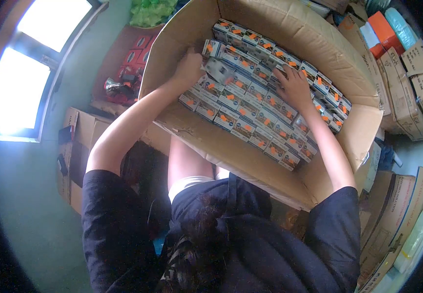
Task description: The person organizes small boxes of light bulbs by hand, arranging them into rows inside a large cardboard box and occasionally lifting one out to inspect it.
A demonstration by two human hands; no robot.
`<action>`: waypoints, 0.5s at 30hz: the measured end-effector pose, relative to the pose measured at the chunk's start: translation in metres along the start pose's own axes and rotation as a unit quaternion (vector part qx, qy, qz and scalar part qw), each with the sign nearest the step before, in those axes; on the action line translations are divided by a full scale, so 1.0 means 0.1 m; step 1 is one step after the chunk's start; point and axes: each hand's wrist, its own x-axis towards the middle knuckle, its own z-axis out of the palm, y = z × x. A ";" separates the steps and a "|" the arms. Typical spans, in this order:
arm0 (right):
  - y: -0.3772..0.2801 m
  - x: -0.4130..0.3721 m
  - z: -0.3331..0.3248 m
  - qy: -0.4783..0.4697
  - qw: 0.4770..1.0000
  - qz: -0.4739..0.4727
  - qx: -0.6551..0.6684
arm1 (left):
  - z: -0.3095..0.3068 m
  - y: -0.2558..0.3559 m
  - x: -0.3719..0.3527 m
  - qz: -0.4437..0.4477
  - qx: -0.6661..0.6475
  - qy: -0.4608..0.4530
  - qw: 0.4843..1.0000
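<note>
A large cardboard carton (289, 14) stands before me, its flaps up. Inside it lie rows of small white boxes (245, 110) with orange stickers. Near the carton's left wall, my left hand (190, 68) is closed on the end of one small box (217, 71), which is tilted above the rows and a little blurred. My right hand (293, 87) lies over the boxes toward the far right, fingers apart and slightly bent, the fingertips touching the box tops. It holds nothing that I can see.
Red boxes (132, 56) and a shiny metal item (116, 88) lie at the left, below green plastic bags (148, 10). Taped cartons (401, 93) are stacked at the right. Flattened cardboard (392, 215) leans at lower right. A bright window (18, 90) is far left.
</note>
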 end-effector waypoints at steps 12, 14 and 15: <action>-0.01 0.00 -0.07 0.013 0.996 -0.090 -0.024 | 0.00 -0.02 0.17 0.084 -0.027 0.126 0.988; -0.02 0.03 -0.08 0.014 0.995 -0.102 -0.005 | 0.03 -0.01 0.23 0.068 -0.039 0.127 0.989; -0.02 0.04 -0.09 0.021 0.994 -0.104 0.000 | 0.01 0.03 0.27 0.063 -0.053 0.118 0.990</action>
